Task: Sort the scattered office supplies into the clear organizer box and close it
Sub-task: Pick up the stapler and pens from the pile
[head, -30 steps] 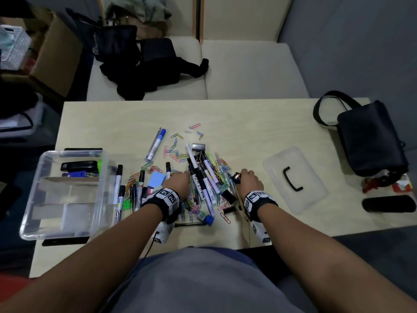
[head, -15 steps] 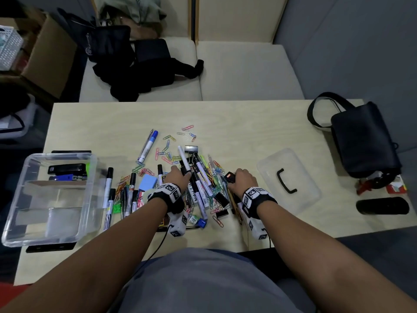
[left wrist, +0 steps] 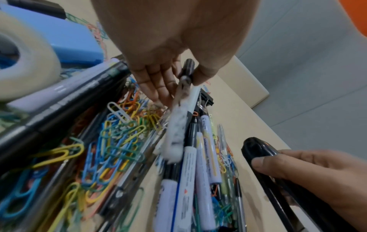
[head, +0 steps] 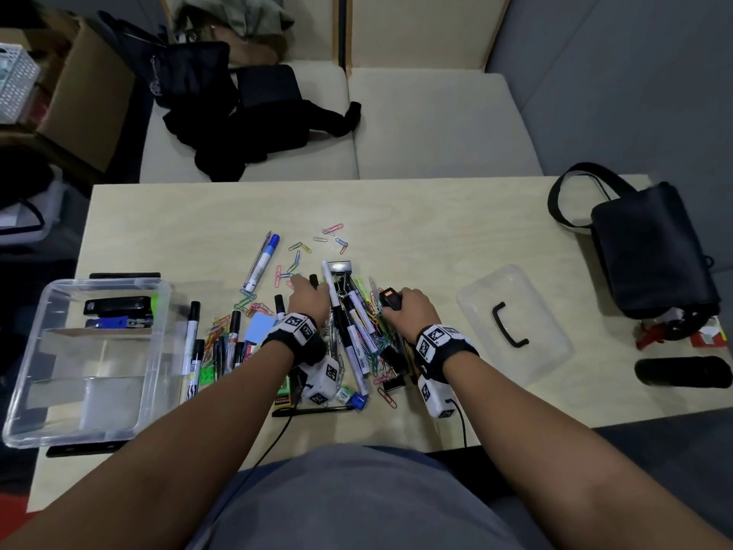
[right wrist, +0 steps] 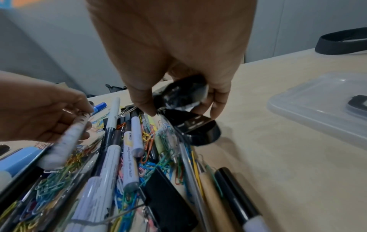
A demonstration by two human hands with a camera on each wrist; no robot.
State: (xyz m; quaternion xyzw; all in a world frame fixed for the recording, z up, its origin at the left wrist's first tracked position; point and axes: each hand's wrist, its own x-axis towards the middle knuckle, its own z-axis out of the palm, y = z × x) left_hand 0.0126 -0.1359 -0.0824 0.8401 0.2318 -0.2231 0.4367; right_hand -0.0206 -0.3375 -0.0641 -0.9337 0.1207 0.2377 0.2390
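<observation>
A heap of markers (head: 353, 331) and coloured paper clips (head: 377, 343) lies mid-table. My left hand (head: 305, 285) pinches a white marker with a black cap (left wrist: 178, 125) between thumb and fingers and holds it tilted above the heap. To the right, my right hand (head: 392, 307) grips a black stapler (head: 388, 297), raised slightly at the heap's edge; in the right wrist view the fingers wrap its top (right wrist: 182, 94). The clear organizer box (head: 111, 394) stands open at the left with a black stapler (head: 119, 305) and a blue one (head: 115, 322) in its far compartment. Its clear lid (head: 515, 323) lies to the right.
More markers (head: 192, 331) lie beside the box, with a blue note pad (head: 260, 327) and a tape roll (left wrist: 25, 70). A black bag (head: 650, 248) and a black case (head: 682, 371) sit at the table's right end. A couch with dark clothes (head: 246, 113) stands behind.
My left hand has reached further forward and lifted a white marker off the heap. My right hand has closed round the black stapler and raised it slightly.
</observation>
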